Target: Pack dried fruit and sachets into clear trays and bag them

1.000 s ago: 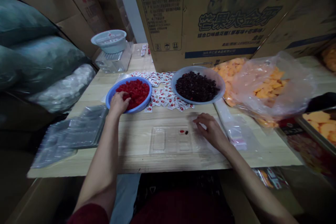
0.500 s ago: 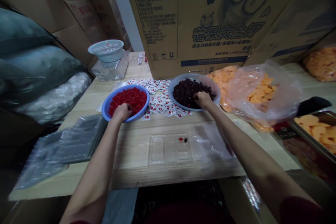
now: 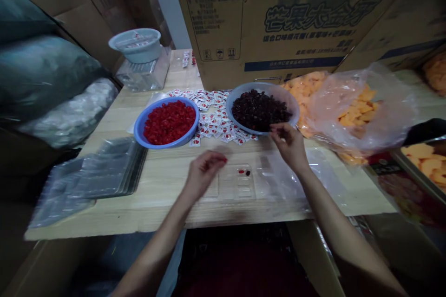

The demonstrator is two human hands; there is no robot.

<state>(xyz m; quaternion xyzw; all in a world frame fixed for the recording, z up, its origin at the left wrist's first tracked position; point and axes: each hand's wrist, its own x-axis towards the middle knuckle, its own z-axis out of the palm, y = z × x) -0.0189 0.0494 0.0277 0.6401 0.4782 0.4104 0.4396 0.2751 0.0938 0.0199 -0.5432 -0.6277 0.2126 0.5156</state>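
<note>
Your hands are both pinched closed and off the desk. Your left hand [image 3: 204, 176] hangs over the near-left end of the clear plastic tray [image 3: 237, 185], thumb and fingers together, with what looks like a speck of red at the fingertips, though it is too small to be sure. Your right hand [image 3: 289, 146] is closed in a pinch just in front of the rim of the grey-blue bowl [image 3: 275, 130], and whatever it may hold is hidden.

The tray lies flat on the desk [image 3: 156, 206], its long axis running left to right across your front. One small compartment holds a red piece [image 3: 241, 171] beside a dark piece [image 3: 247, 173]. Your left hand is the nearer to that compartment; your right hand sits further off, up and to the right.

Beyond the tray, the blue bowl [image 3: 137, 127] of diced red fruit [image 3: 169, 122] is up to the left, and the grey-blue bowl of dark dried berries [image 3: 259, 110] is up to the right. Red-and-white sachets [image 3: 216, 123] lie scattered between and behind them. A stack of clear trays [image 3: 104, 171] lies on the left.
</note>
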